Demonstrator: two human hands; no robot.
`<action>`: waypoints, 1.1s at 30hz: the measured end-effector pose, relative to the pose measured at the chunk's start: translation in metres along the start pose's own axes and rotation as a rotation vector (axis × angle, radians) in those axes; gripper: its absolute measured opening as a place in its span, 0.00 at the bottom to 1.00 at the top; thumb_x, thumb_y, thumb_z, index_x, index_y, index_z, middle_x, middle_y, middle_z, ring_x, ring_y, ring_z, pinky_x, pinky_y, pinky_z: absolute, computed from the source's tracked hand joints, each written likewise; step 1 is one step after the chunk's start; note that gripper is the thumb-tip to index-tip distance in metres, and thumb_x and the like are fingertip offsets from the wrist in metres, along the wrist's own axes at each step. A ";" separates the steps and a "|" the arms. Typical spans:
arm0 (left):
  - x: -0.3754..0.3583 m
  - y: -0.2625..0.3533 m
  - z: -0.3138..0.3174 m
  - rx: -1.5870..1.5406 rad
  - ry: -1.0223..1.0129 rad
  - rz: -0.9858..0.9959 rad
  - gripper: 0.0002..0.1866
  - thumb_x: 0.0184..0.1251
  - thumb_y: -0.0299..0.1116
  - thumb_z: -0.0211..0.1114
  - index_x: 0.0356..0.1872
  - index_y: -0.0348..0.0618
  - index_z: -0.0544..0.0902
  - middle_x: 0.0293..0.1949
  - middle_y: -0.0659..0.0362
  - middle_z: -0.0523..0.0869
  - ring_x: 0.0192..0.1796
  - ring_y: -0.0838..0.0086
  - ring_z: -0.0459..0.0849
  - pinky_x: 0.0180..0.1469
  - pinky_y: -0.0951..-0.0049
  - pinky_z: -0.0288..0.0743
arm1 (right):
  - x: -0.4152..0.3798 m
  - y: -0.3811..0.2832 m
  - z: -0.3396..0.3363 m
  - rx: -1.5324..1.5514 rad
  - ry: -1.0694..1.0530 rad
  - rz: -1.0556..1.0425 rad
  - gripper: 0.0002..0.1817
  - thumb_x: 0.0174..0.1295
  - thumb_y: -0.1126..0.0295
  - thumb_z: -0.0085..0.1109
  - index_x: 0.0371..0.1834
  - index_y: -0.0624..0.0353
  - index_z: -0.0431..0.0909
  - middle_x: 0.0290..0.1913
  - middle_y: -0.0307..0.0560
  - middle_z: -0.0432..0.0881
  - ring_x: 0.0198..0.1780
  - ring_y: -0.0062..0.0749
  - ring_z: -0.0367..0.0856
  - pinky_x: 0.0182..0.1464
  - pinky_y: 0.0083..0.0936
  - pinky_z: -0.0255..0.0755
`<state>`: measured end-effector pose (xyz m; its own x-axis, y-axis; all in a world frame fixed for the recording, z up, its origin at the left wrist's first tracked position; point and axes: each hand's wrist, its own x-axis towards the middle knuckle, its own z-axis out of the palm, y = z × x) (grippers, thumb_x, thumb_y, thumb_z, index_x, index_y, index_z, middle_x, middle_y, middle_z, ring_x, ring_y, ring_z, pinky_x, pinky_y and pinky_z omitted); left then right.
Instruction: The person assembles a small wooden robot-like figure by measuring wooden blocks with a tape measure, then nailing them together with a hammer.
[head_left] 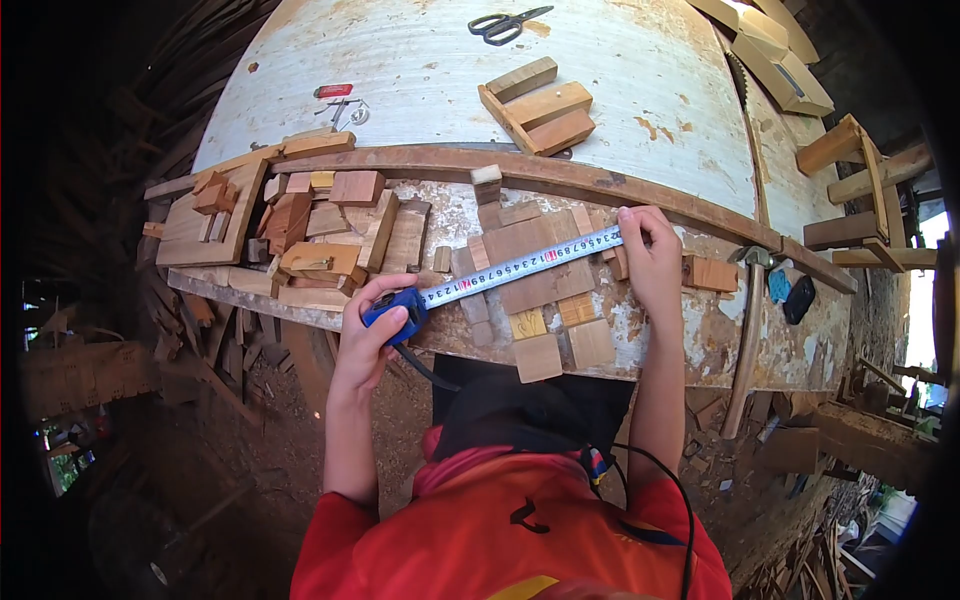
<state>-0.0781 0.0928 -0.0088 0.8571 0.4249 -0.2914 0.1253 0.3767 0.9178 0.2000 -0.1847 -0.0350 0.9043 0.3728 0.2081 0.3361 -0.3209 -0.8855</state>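
My left hand (378,325) is closed around the blue case of a tape measure (402,314). Its white blade (525,264) is pulled out, slanting up to the right. At the blade's far end, my right hand (645,240) pinches the tip between its fingers. Beneath the blade, a group of flat wooden blocks (525,292) lies together on the worn bench (445,350). A pale square block (538,358) sits at the group's near edge. Just right of my right wrist is a reddish wood block (710,273).
A long wooden rail (560,178) crosses the bench. Several wood offcuts (330,225) crowd the left side. A hammer (748,340) and a black object (798,299) lie at right. Beyond the rail are scissors (505,25) and a comb-shaped wooden piece (540,105).
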 end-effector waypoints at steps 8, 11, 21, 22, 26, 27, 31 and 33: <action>0.003 0.005 0.012 0.045 0.079 -0.043 0.21 0.72 0.38 0.79 0.61 0.43 0.88 0.40 0.65 0.90 0.27 0.92 0.79 0.21 0.88 0.65 | -0.002 -0.003 -0.001 -0.016 -0.026 0.023 0.17 0.82 0.66 0.64 0.37 0.70 0.84 0.42 0.44 0.85 0.40 0.24 0.81 0.47 0.25 0.76; 0.005 0.006 0.013 0.095 0.096 -0.026 0.20 0.71 0.37 0.79 0.60 0.43 0.89 0.41 0.65 0.90 0.29 0.91 0.80 0.23 0.88 0.66 | -0.002 -0.002 -0.001 -0.022 -0.027 0.004 0.16 0.82 0.66 0.64 0.38 0.69 0.84 0.42 0.44 0.85 0.41 0.25 0.81 0.48 0.26 0.76; 0.014 -0.006 0.013 0.104 0.114 -0.001 0.17 0.68 0.32 0.82 0.54 0.45 0.87 0.43 0.65 0.90 0.38 0.87 0.84 0.34 0.84 0.74 | -0.003 0.000 -0.001 -0.029 -0.025 0.026 0.16 0.81 0.67 0.64 0.36 0.69 0.82 0.37 0.44 0.82 0.38 0.26 0.77 0.46 0.27 0.73; 0.014 -0.005 0.013 0.099 0.112 -0.005 0.17 0.68 0.32 0.81 0.54 0.45 0.86 0.43 0.65 0.90 0.38 0.87 0.84 0.34 0.84 0.74 | -0.003 0.000 -0.001 -0.023 -0.026 0.036 0.16 0.81 0.67 0.64 0.36 0.69 0.82 0.37 0.44 0.81 0.37 0.27 0.77 0.45 0.27 0.73; 0.016 -0.003 0.016 0.084 0.123 -0.002 0.16 0.69 0.32 0.81 0.54 0.45 0.86 0.42 0.65 0.89 0.37 0.87 0.84 0.32 0.83 0.73 | -0.003 0.004 -0.001 -0.039 -0.028 0.048 0.14 0.80 0.66 0.66 0.38 0.67 0.83 0.37 0.43 0.85 0.38 0.26 0.80 0.46 0.27 0.74; 0.016 -0.004 0.017 0.082 0.130 0.004 0.16 0.70 0.32 0.81 0.54 0.45 0.85 0.41 0.66 0.89 0.36 0.87 0.83 0.32 0.83 0.73 | -0.004 0.005 0.000 -0.022 -0.014 0.081 0.13 0.80 0.65 0.66 0.40 0.65 0.84 0.37 0.44 0.86 0.39 0.27 0.82 0.47 0.27 0.75; 0.016 -0.003 0.016 0.083 0.119 -0.009 0.15 0.71 0.33 0.80 0.52 0.45 0.85 0.39 0.66 0.88 0.33 0.87 0.81 0.29 0.83 0.71 | -0.003 0.008 0.002 -0.018 0.008 0.140 0.12 0.78 0.63 0.69 0.46 0.62 0.87 0.39 0.44 0.91 0.43 0.28 0.87 0.50 0.29 0.77; 0.016 -0.003 0.016 0.092 0.117 -0.010 0.14 0.71 0.33 0.80 0.51 0.46 0.85 0.38 0.66 0.87 0.32 0.87 0.80 0.29 0.83 0.70 | -0.003 0.009 0.001 -0.030 0.000 0.136 0.12 0.77 0.62 0.69 0.48 0.61 0.87 0.39 0.45 0.92 0.43 0.28 0.88 0.51 0.29 0.78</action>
<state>-0.0568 0.0850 -0.0118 0.7918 0.5167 -0.3257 0.1837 0.3071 0.9338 0.1999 -0.1875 -0.0441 0.9421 0.3237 0.0869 0.2179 -0.3945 -0.8927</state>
